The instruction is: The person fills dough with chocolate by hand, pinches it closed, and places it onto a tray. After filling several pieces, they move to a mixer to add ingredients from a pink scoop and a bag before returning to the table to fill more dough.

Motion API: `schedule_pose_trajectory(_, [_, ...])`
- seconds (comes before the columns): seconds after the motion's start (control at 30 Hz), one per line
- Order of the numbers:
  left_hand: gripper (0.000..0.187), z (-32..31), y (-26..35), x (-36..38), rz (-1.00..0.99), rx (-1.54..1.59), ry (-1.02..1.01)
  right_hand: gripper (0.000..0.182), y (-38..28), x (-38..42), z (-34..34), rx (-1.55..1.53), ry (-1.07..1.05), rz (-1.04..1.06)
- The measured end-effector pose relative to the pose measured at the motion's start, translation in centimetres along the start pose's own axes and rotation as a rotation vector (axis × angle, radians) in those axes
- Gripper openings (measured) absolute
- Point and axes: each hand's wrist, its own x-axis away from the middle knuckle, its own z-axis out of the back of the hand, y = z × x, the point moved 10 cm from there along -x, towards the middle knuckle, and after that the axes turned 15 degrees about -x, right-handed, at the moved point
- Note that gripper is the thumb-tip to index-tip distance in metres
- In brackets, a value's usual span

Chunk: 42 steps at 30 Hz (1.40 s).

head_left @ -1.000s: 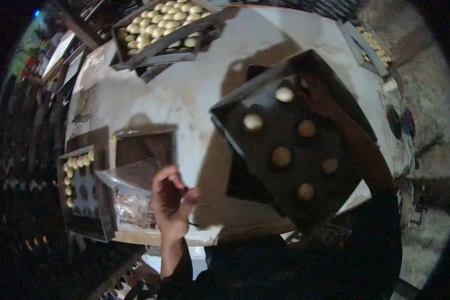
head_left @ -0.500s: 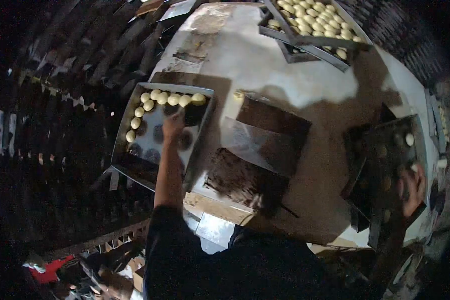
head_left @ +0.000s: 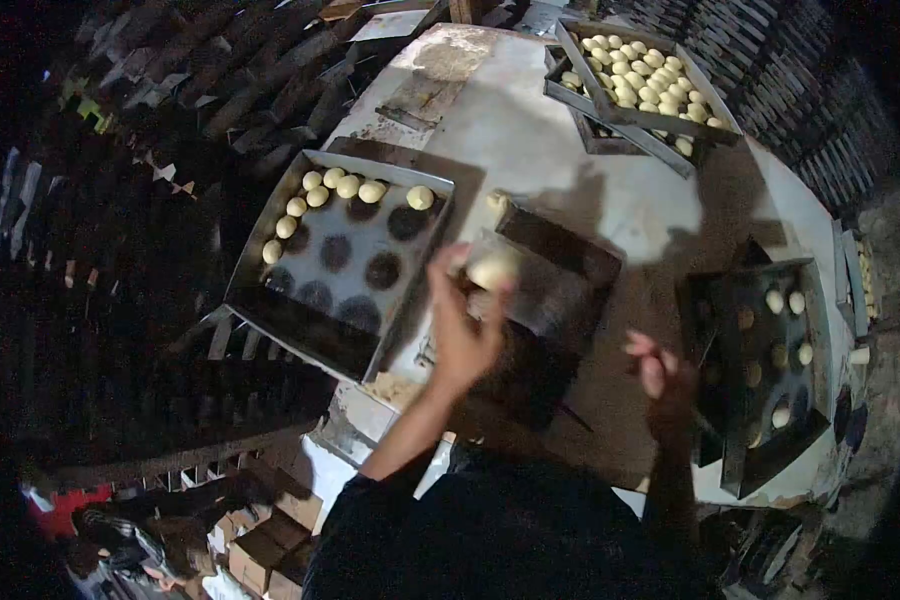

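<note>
My left hand (head_left: 467,325), blurred, is closed around a pale dough ball (head_left: 492,270) above the middle of the table. Left of it lies a metal baking tray (head_left: 370,355) with pale dough balls (head_left: 347,186) along its far and left sides, and a gap before the far right ball. Dark round marks show on the tray's bare bottom. My right hand (head_left: 660,375) hovers left of another baking tray (head_left: 755,480), its blurred fingers partly bent and apart, with nothing visible in them. Several dough balls (head_left: 797,302) sit in this right tray, mostly along its right side.
A dark rectangular block or box (head_left: 595,262) lies mid-table under a translucent sheet (head_left: 542,290). Stacked trays (head_left: 630,118) full of dough balls stand at the far right of the table (head_left: 510,130). Cardboard boxes (head_left: 255,555) are at lower left.
My left hand has moved right, out of the left tray, with a dough ball; the far row there now has a gap. My right hand has come left out of the right tray, where several balls show.
</note>
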Motion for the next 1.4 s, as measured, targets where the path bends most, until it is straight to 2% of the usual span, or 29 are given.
schedule_pose_trajectory(0.03, [0.068, -1.6, 3.3, 2.5, -0.064, -0.027, -0.060, 0.020, 1.2, 0.4, -1.5, -0.138, -0.067, -0.062])
schedule_pose_trajectory(0.1, [0.087, -6.3, 7.1, 7.2, -0.051, -0.207, -0.498, 0.027, 3.6, 1.8, -3.8, -0.470, -0.149, -0.220])
schedule_pose_trajectory(0.13, [0.097, -7.1, 10.0, 8.2, -0.161, -0.149, -0.515, 0.030, 1.6, 2.2, -3.9, -0.473, -0.126, -0.152])
schedule_pose_trajectory(0.2, [0.091, -6.1, 12.8, 8.7, -0.119, -0.210, -0.455, 0.037, -3.1, 2.4, -3.2, -0.465, -0.078, -0.027])
schedule_pose_trajectory(0.23, [0.087, -5.8, 12.6, 9.6, -0.065, -0.118, -0.445, 0.047, -6.6, 2.7, -2.8, -0.299, -0.209, 0.391])
schedule_pose_trajectory(0.27, [0.083, -5.6, 12.4, 10.5, -0.013, -0.025, -0.430, 0.048, -7.8, 3.8, -3.1, -0.243, -0.262, 0.488])
schedule_pose_trajectory(0.3, [0.069, -6.1, 12.5, 11.6, 0.132, 0.279, -0.438, 0.049, -9.6, 5.0, -3.7, -0.185, -0.319, 0.586])
schedule_pose_trajectory(0.37, [0.053, -4.2, 12.8, 13.5, 0.241, 0.168, -0.184, 0.046, -11.2, 6.7, -3.8, -0.213, -0.386, 0.566])
schedule_pose_trajectory(0.4, [0.040, -3.3, 13.4, 14.4, 0.176, 0.060, -0.104, 0.044, -10.7, 7.0, -3.2, -0.257, -0.403, 0.522])
schedule_pose_trajectory(0.43, [0.039, -2.9, 14.3, 15.7, 0.098, -0.019, -0.059, 0.039, -11.0, 7.6, -2.3, -0.251, -0.254, 0.526])
schedule_pose_trajectory(0.5, [0.037, -2.8, 16.4, 18.8, -0.065, -0.166, 0.025, 0.033, -11.0, 8.9, -2.9, -0.202, -0.352, 0.402])
schedule_pose_trajectory(0.53, [0.044, -2.9, 17.3, 19.9, -0.099, -0.157, 0.079, 0.026, -11.6, 10.0, -2.5, -0.181, -0.228, 0.493])
schedule_pose_trajectory(0.57, [0.052, -3.0, 17.0, 20.8, -0.127, 0.009, 0.136, 0.025, -11.1, 10.7, -2.5, -0.185, -0.153, 0.453])
schedule_pose_trajectory(0.63, [0.052, -3.1, 16.6, 21.1, -0.052, 0.045, -0.081, 0.023, -9.6, 12.5, -3.0, -0.206, -0.022, 0.376])
schedule_pose_trajectory(0.67, [0.049, -2.5, 15.5, 21.8, 0.001, 0.002, -0.165, 0.017, -10.1, 13.3, -4.5, -0.065, -0.070, 0.554])
schedule_pose_trajectory(0.7, [0.045, -1.9, 14.5, 22.7, 0.049, -0.046, -0.250, 0.021, -9.3, 13.7, -5.6, -0.084, 0.002, 0.577])
schedule_pose_trajectory(0.77, [0.038, 1.3, 14.3, 23.2, 0.290, -0.164, -0.281, 0.016, -5.5, 13.3, -9.8, 0.005, -0.209, 0.391])
schedule_pose_trajectory(0.83, [0.027, 6.3, 13.8, 24.8, 0.287, -0.158, -0.097, 0.021, -4.7, 14.0, -14.0, -0.061, -0.272, 0.471])
schedule_pose_trajectory(0.87, [0.025, 8.3, 12.1, 26.0, 0.420, 0.136, -0.041, 0.030, -6.1, 15.5, -15.8, 0.012, -0.229, 0.691])
schedule_pose_trajectory(0.9, [0.024, 9.9, 10.2, 27.6, 0.552, 0.433, 0.016, 0.038, -4.7, 15.7, -18.1, 0.024, -0.374, 0.434])
schedule_pose_trajectory(0.93, [0.024, 11.8, 7.9, 29.3, 0.625, 0.473, 0.071, 0.039, -4.7, 16.8, -19.0, -0.042, -0.329, 0.433])
schedule_pose_trajectory(0.97, [0.024, 12.0, 6.7, 31.1, 0.627, 0.441, -0.011, 0.039, -4.8, 17.8, -20.1, -0.106, -0.288, 0.437])
schedule_pose_trajectory(1.0, [0.024, 11.9, 5.6, 32.8, 0.622, 0.414, -0.089, 0.022, -3.1, 19.0, -21.5, -0.105, -0.312, 0.331])
schedule_pose_trajectory(1.03, [0.025, 11.9, 5.2, 33.9, 0.612, 0.388, -0.162, 0.043, -3.6, 20.6, -21.8, -0.079, -0.347, 0.390])
schedule_pose_trajectory(1.13, [0.033, 11.8, 4.7, 35.4, 0.878, 0.786, -0.201, 0.039, 0.4, 21.3, -20.6, -0.113, -0.368, 0.182])
schedule_pose_trajectory(1.2, [0.038, 11.3, 4.7, 35.5, 0.919, 0.817, -0.267, 0.032, 4.8, 19.1, -16.1, 0.193, -0.255, 0.158])
schedule_pose_trajectory(1.23, [0.040, 11.3, 4.9, 35.2, 0.890, 0.759, -0.300, 0.025, 6.2, 17.0, -12.2, 0.665, -0.099, 0.000])
schedule_pose_trajectory(1.33, [0.038, 10.7, 4.3, 33.7, 0.794, 0.757, -0.316, 0.055, 15.4, 13.9, -4.2, 1.096, -0.138, -0.210])
schedule_pose_trajectory(1.4, [0.034, 10.2, 3.7, 32.2, 0.720, 0.799, -0.289, 0.059, 16.9, 12.5, -5.3, 1.088, -0.287, -0.272])
